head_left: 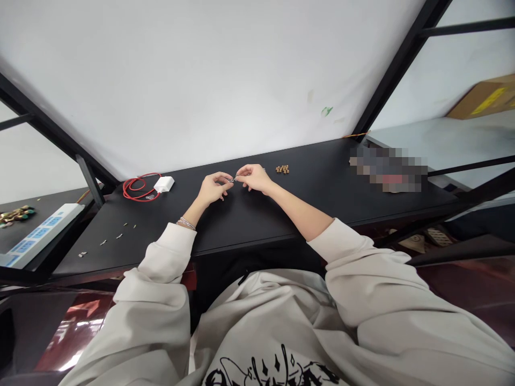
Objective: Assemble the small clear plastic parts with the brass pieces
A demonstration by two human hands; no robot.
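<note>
Over the black table my two hands meet, fingertips almost touching. My left hand pinches one end of a small silvery metal piece, too small to name. The fingers of my right hand are closed at the other end of that piece. A cluster of small brown pieces lies to the right of my right hand. Several tiny silvery pieces are spread out on the table's left part.
A white charger with a coiled red cable lies at the back left. At the far left is a white power strip. A blurred-out item rests on the right end. Black metal posts flank the table, and a white wall stands behind.
</note>
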